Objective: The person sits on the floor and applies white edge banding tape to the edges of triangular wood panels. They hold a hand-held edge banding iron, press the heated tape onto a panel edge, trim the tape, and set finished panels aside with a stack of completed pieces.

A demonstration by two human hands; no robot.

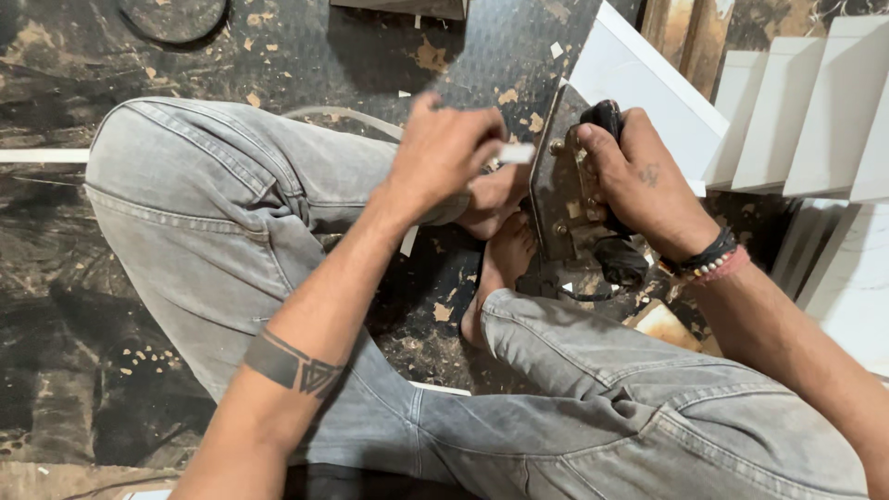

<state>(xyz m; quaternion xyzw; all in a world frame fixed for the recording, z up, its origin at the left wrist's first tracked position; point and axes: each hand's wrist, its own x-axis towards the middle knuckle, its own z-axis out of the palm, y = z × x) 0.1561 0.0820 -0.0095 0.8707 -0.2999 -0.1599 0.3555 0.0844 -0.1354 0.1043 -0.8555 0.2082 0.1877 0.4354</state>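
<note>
I sit cross-legged on a dark floor in grey jeans, bare feet tucked in front. My right hand grips the black handle of a worn metal power tool that stands on edge between my feet. My left hand is closed over a small white strip, holding it against the tool's metal plate. A black cord hangs below the tool.
Several white boards lean at the upper right, and one long white board lies just behind the tool. Wood chips litter the stained floor. A round dark disc sits at the top left. A tan block lies by my right knee.
</note>
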